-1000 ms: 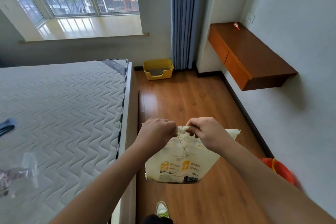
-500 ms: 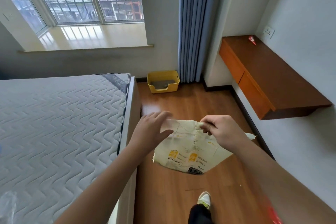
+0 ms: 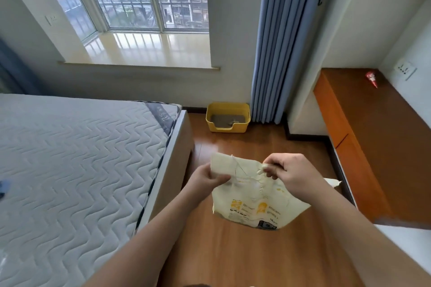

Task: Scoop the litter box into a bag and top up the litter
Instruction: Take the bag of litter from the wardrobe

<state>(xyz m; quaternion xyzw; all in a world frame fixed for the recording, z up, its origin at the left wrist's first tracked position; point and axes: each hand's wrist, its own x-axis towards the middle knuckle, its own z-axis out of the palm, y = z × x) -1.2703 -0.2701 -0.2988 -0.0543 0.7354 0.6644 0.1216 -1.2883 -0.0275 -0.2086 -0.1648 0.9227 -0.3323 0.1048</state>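
I hold a cream litter bag (image 3: 254,202) with yellow print in the air over the wooden floor. My left hand (image 3: 207,178) grips the bag's top left corner. My right hand (image 3: 289,173) pinches the top edge further right, where loose stitching thread hangs. The yellow litter box (image 3: 227,117) sits on the floor ahead by the wall, beside the blue curtain, with grey litter inside. It is well beyond both hands.
A bed with a grey quilted mattress (image 3: 77,158) fills the left side. A brown wall-mounted desk (image 3: 373,137) with orange drawer fronts runs along the right wall. A strip of wooden floor (image 3: 245,251) lies between them. The blue curtain (image 3: 279,42) hangs behind the box.
The view has come closer to the litter box. My left hand shifted from touching the bag's top to gripping its left corner, and the two hands have drawn apart along the top edge.
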